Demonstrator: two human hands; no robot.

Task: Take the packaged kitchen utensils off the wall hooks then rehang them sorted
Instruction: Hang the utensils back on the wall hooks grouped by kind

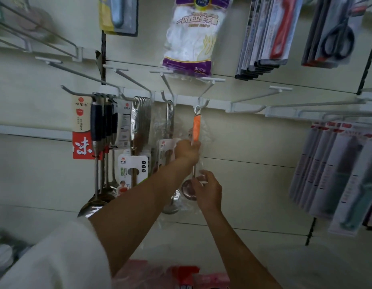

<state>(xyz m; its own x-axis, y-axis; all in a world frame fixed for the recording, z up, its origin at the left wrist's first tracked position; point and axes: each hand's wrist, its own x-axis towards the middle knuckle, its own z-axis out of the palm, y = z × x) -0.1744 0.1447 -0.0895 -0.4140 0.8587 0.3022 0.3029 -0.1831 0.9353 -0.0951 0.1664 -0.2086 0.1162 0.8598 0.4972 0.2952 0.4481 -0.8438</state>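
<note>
An orange-handled ladle (197, 128) in a clear plastic sleeve hangs with its top loop on a white wall hook (202, 101). My left hand (187, 150) grips the lower end of the orange handle. My right hand (207, 189) pinches the sleeve and shaft just above the ladle's bowl (188, 190). Left of it, a steel ladle (170, 122) hangs on its own hook, then a bunch of steel-handled utensils (140, 122), then several dark-handled ladles (101, 126) with red and white cards.
A bag of disposable gloves (189, 38) hangs above. Carded peelers and scissors (335, 32) fill the upper right; more carded packs (335, 174) hang at right. Bare hooks (254, 99) stand between. Red and pink packaging (180, 276) lies below my arms.
</note>
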